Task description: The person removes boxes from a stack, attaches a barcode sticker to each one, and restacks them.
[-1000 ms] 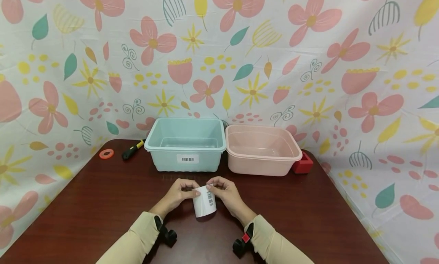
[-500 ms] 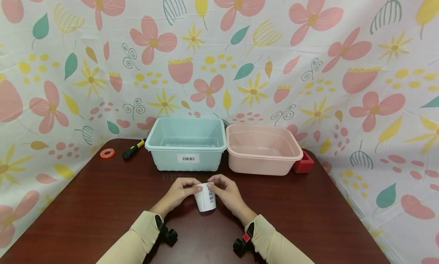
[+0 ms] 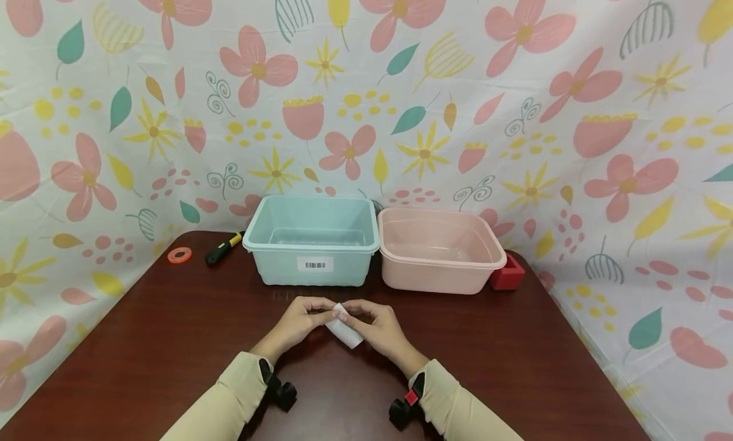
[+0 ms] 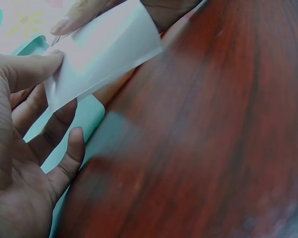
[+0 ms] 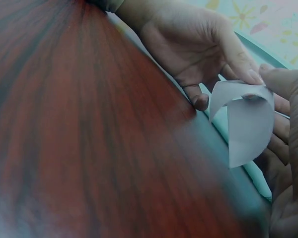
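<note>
White paper [image 3: 347,332] newly turned aslant, pinched near its top by both half-curled hands [image 3: 298,323] [image 3: 382,329]

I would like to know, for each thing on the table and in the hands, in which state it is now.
Left hand: pinching the paper
White paper piece: curled, held by both hands
Right hand: pinching the paper
Blue bin: upright, uncovered
Pink bin: upright, uncovered
Orange ring: lying flat
Black-and-yellow tool: lying down
Red object: partly hidden behind the pink bin
</note>
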### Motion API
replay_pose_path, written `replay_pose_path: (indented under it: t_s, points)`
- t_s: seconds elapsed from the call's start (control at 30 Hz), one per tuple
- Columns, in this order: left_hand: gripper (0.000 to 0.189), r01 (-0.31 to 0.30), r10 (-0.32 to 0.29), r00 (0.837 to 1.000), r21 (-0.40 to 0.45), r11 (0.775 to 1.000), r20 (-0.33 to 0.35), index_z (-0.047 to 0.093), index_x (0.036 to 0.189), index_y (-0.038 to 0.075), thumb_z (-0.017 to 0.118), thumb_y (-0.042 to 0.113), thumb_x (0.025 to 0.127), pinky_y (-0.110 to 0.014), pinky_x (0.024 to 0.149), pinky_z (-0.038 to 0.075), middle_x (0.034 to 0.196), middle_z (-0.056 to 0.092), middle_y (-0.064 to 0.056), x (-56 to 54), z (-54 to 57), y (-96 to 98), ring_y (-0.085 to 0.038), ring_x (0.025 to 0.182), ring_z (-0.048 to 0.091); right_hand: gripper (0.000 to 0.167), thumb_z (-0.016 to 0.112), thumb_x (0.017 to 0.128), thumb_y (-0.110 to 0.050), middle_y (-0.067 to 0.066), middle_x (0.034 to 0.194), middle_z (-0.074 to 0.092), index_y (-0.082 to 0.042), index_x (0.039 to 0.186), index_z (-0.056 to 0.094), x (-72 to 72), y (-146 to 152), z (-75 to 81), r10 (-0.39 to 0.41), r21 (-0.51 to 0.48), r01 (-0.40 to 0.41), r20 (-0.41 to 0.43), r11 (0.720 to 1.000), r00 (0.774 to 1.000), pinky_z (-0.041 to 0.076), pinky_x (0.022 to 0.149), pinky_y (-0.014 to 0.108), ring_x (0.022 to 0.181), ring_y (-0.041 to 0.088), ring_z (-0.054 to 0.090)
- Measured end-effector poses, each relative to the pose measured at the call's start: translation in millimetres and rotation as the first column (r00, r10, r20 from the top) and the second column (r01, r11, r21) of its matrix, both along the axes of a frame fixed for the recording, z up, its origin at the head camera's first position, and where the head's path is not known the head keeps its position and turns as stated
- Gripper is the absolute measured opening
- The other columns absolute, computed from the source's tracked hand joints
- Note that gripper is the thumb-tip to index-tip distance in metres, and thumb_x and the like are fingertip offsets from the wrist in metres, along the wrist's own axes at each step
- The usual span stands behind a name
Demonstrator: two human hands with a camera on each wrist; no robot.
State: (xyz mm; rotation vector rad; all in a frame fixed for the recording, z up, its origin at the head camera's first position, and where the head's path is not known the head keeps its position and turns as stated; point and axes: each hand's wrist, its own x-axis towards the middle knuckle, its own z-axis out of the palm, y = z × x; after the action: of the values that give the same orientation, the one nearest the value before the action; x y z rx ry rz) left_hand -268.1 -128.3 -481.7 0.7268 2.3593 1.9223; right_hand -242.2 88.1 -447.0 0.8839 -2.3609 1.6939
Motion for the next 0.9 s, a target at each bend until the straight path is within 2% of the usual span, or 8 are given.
replay_pose_path:
  t_s: [0.17, 0.33, 0.43, 0.6, 0.77, 0.9]
  points:
    - [0.016, 0.038, -0.038, 0.999, 0.003, 0.999, 0.016, 0.080, 0.105, 0.010, 0.074, 0.019, 0.092, -0.029, 0.081, 0.055, 0.103, 0.076, -0.004, 0.8, -1.7, -0.3, -0.017, 0.100, 0.068, 0.017, 0.072, 0.094, -0.011, 0.009, 0.102, 0.075, -0.002, 0.108, 0.074, 1.0, -1, -1.9, 0.003, 0.006, -0.003, -0.031, 1.000, 1.000, 0.056, 0.078, 0.030, 0.089, 0.021, 0.072]
    - [0.016, 0.040, -0.040, 0.999, -0.012, 0.999, 0.029, 0.080, 0.104, 0.010, 0.076, 0.018, 0.091, -0.028, 0.080, 0.055, 0.103, 0.076, -0.003, 2.4, -0.7, -0.8, -0.017, 0.099, 0.069, 0.015, 0.072, 0.094, -0.010, 0.009, 0.100, 0.076, -0.001, 0.105, 0.075, -0.7, -1, -3.1, 0.013, 0.015, -0.013, -0.028, 1.000, 1.000, 0.056, 0.078, 0.030, 0.090, 0.022, 0.072]
    - [0.016, 0.038, -0.037, 0.999, -0.029, 0.999, 0.028, 0.080, 0.104, 0.012, 0.076, 0.019, 0.090, -0.028, 0.080, 0.054, 0.102, 0.076, -0.002, 1.1, -0.7, -0.3, -0.016, 0.098, 0.069, 0.014, 0.072, 0.094, -0.010, 0.008, 0.099, 0.076, -0.002, 0.103, 0.076, -10.0, -1, -14.6, 0.003, 0.017, -0.002, -0.042, 1.000, 0.999, 0.056, 0.076, 0.030, 0.088, 0.022, 0.072]
    - [0.017, 0.061, -0.059, 0.998, -0.043, 0.997, 0.028, 0.079, 0.105, 0.008, 0.075, 0.019, 0.091, -0.027, 0.077, 0.054, 0.100, 0.076, -0.004, -0.1, -2.4, 1.2, -0.015, 0.094, 0.069, 0.009, 0.073, 0.094, -0.013, 0.000, 0.096, 0.076, -0.010, 0.100, 0.078, -23.6, 2, -33.7, -0.023, 0.026, 0.025, -0.055, 0.999, 0.998, 0.055, 0.070, 0.027, 0.084, 0.017, 0.071]
    - [0.017, 0.070, -0.069, 0.997, -0.053, 0.996, 0.032, 0.078, 0.105, 0.005, 0.075, 0.015, 0.091, -0.026, 0.074, 0.054, 0.100, 0.076, -0.007, 1.6, -3.2, 1.0, -0.013, 0.091, 0.068, 0.006, 0.073, 0.094, -0.020, -0.007, 0.093, 0.076, -0.018, 0.097, 0.079, -25.0, 4, -36.5, -0.017, 0.029, 0.019, -0.063, 0.999, 0.998, 0.055, 0.067, 0.026, 0.082, 0.011, 0.070]
    - [0.016, 0.058, -0.057, 0.998, -0.056, 0.997, 0.024, 0.078, 0.103, 0.005, 0.076, 0.013, 0.090, -0.025, 0.074, 0.053, 0.099, 0.076, -0.009, 3.2, -0.4, 1.6, -0.012, 0.089, 0.068, 0.008, 0.071, 0.096, -0.020, -0.007, 0.092, 0.076, -0.019, 0.095, 0.079, -25.2, 4, -35.6, -0.022, 0.033, 0.025, -0.098, 0.999, 0.995, 0.054, 0.066, 0.027, 0.081, 0.010, 0.069]
